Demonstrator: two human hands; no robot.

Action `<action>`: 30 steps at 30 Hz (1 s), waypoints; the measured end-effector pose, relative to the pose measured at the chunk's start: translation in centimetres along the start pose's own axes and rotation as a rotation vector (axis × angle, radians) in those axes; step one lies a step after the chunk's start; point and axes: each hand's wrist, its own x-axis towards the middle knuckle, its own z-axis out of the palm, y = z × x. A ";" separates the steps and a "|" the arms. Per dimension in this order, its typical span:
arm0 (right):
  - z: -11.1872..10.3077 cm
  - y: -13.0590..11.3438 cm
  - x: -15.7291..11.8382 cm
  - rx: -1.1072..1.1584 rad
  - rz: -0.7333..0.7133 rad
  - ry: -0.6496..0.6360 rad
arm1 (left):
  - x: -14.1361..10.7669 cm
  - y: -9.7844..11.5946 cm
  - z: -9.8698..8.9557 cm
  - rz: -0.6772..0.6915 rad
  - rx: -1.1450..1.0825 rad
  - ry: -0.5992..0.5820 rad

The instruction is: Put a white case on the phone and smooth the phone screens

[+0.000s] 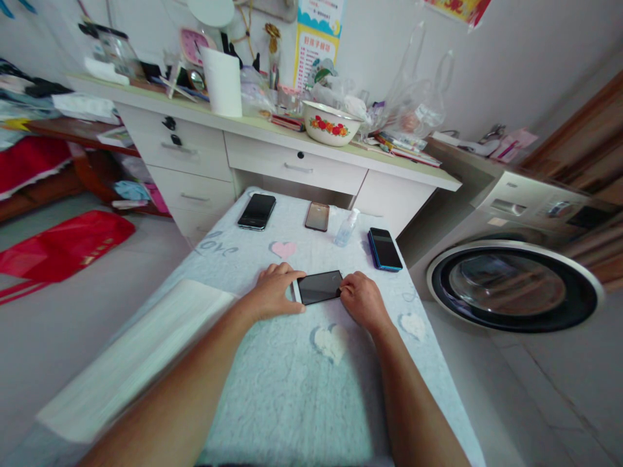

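A smartphone (318,288) with a dark screen and a white end lies crosswise on the cloth-covered table. My left hand (275,292) grips its white left end, thumb and finger at opposite edges. At the right end, my right hand (361,297) is closed, its fingertips pinched against the edge of the screen. Whatever those fingertips may hold is hidden. Beyond my hands are a black phone (257,211), a brownish phone case (317,216), a clear spray bottle (346,228) and a dark phone with a blue edge (385,249).
A folded white cloth or sheet (141,357) lies along the table's left side. Behind the table, a white desk (296,165) carries an enamel bowl (331,123), a paper roll (222,83) and plastic bags. A washing machine (516,214) stands at right.
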 end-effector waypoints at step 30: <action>0.3 0.6 0.1 0.063 -0.012 0.053 | 0.1 -0.3 0.3 0.021 -0.041 0.032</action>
